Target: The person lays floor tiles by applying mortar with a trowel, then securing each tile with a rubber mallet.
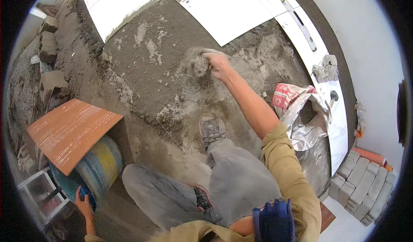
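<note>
At the far left, the left hand (84, 204) had its fingers curled over the rim of a blue and yellow bucket (103, 166), which lay tipped on its side with 1 orange tile (73, 132) resting across it. Rough bricks (53, 85) sat beyond, at the edge of the dark mortar bed (142, 70). Over the middle of that bed, a puff of grey powder (195, 63) hung just beside the right hand (218, 65), whose fingers were loosely bunched around more of it. The powder looked dry, light and loose, apt to leak between fingers and drift, so a cupped palm with fingers pressed together would likely hold it best. A dusty shoe (211, 129) stood below. Further right lay an open bag (301, 113), white tiles (223, 5), a spirit level (297, 16) and stacked pavers (361, 184).
</note>
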Demonstrator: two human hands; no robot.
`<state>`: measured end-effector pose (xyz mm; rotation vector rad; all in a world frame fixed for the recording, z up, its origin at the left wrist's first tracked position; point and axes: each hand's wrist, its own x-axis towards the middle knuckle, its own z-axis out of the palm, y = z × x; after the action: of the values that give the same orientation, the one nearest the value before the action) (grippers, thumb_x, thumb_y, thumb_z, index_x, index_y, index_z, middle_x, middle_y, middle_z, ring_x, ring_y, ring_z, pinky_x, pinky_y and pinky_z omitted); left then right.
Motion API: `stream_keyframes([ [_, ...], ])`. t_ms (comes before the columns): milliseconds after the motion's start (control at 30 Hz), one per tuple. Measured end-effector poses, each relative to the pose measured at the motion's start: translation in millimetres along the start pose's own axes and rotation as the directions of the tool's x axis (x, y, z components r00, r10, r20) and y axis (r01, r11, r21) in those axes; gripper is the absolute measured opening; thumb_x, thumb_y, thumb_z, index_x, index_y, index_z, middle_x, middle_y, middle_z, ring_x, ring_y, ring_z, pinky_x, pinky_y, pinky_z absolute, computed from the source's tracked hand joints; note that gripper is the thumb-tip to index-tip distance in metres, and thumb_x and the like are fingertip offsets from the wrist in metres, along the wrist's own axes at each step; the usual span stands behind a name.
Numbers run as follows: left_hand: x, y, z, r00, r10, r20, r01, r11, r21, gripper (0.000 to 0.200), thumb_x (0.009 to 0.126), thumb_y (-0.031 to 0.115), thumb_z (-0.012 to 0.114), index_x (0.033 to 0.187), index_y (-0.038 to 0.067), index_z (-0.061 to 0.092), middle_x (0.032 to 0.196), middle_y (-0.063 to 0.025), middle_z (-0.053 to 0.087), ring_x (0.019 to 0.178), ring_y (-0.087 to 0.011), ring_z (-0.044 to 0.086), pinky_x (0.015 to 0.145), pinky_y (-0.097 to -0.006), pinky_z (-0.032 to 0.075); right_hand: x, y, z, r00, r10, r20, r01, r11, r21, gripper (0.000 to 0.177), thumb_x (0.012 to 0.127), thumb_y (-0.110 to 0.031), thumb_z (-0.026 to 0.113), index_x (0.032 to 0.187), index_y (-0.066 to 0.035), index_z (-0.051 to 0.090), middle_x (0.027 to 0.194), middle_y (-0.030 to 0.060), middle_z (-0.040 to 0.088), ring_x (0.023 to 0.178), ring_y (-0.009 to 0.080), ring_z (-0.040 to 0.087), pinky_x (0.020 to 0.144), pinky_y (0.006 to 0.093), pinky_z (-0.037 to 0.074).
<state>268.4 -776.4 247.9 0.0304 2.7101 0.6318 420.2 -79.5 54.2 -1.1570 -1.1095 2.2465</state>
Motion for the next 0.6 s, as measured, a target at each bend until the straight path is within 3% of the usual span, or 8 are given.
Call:
stream_keyframes([
  [67,2.0,-8.8,-0.3,0.999,-0.038,-0.027,0.038,0.999,0.010,0.048,0.080,-0.006,0.052,0.128,0.001,0.053,0.122,-0.0147,0.058,0.105,-0.0242,0.058,0.093,-0.0343,0.043,9.8,7.3,-45.1,0.951,-0.310,-0.003,0.309,0.946,-0.096,0.011,0.088,-0.010,0.055,0.091,-0.002,0.062,0.083,0.0063,0.061,0.068,0.0156,0.057,0.061,0.0313,0.047],
  [167,5.1,-40.3,0.0,0.993,0.081,-0.081,-0.087,0.992,-0.086,0.049,0.079,-0.007,0.051,0.127,0.001,0.054,0.115,-0.0138,0.060,0.098,-0.0227,0.059,0.089,-0.0329,0.045,-11.0,-21.3,-91.7,0.985,0.115,-0.131,-0.096,0.985,0.141,0.013,0.091,-0.018,0.053,0.090,-0.006,0.057,0.082,0.0032,0.058,0.066,0.0143,0.053,0.056,0.0292,0.043],
  [233,-0.8,-3.0,-0.1,0.998,-0.037,-0.058,0.036,0.999,-0.011,0.049,0.078,-0.007,0.050,0.126,0.001,0.055,0.113,-0.0132,0.061,0.098,-0.0220,0.059,0.090,-0.0324,0.044,-27.5,-47.0,-117.8,0.949,0.225,-0.222,-0.273,0.937,-0.218,0.013,0.089,-0.021,0.054,0.082,-0.011,0.058,0.073,0.0010,0.054,0.060,0.0129,0.049,0.055,0.0278,0.042],
  [333,2.4,-21.5,2.8,0.985,0.115,-0.127,-0.120,0.992,-0.036,0.048,0.077,-0.007,0.049,0.124,0.001,0.056,0.112,-0.0123,0.061,0.100,-0.0208,0.058,0.091,-0.0320,0.043,-13.4,-82.4,-147.4,0.921,0.389,0.007,-0.265,0.642,-0.719,0.013,0.086,-0.012,0.052,0.077,-0.007,0.060,0.065,0.0024,0.054,0.063,0.0117,0.054,0.044,0.0278,0.039],
  [367,1.3,-20.7,1.8,0.985,0.098,-0.145,-0.105,0.994,-0.042,0.048,0.077,-0.007,0.049,0.124,0.001,0.056,0.112,-0.0123,0.061,0.100,-0.0208,0.058,0.091,-0.0320,0.043,-6.1,-93.4,-136.9,0.884,0.466,0.042,-0.154,0.374,-0.915,0.015,0.084,-0.012,0.052,0.076,-0.004,0.062,0.066,0.0041,0.057,0.065,0.0131,0.056,0.049,0.0299,0.042],
  [467,2.3,-16.9,-0.1,0.993,0.078,-0.089,-0.083,0.995,-0.058,0.048,0.077,-0.006,0.049,0.123,0.001,0.057,0.111,-0.0123,0.061,0.099,-0.0205,0.058,0.090,-0.0320,0.044,42.1,-106.1,-68.6,0.861,0.465,0.206,0.356,-0.260,-0.898,0.027,0.082,-0.018,0.055,0.085,0.005,0.068,0.080,0.0119,0.064,0.079,0.0208,0.060,0.074,0.0374,0.049],
  [567,2.7,-9.2,3.1,0.991,0.096,-0.096,-0.100,0.994,-0.042,0.047,0.077,-0.007,0.049,0.122,0.000,0.057,0.110,-0.0112,0.061,0.098,-0.0194,0.058,0.089,-0.0316,0.044,110.8,-81.0,-16.6,0.967,-0.172,0.188,0.250,0.486,-0.838,0.046,0.081,-0.016,0.051,0.122,0.005,0.054,0.119,0.0248,0.058,0.111,0.0355,0.056,0.099,0.0409,0.042],
  [600,-0.6,5.8,1.5,0.999,0.012,-0.052,-0.013,1.000,-0.016,0.047,0.077,-0.007,0.049,0.123,0.000,0.056,0.109,-0.0099,0.060,0.096,-0.0183,0.058,0.087,-0.0302,0.045,114.7,-87.6,-4.3,0.884,-0.417,0.213,0.370,0.345,-0.863,0.046,0.081,-0.016,0.052,0.122,0.005,0.054,0.119,0.0247,0.059,0.112,0.0357,0.056,0.099,0.0402,0.042],
])
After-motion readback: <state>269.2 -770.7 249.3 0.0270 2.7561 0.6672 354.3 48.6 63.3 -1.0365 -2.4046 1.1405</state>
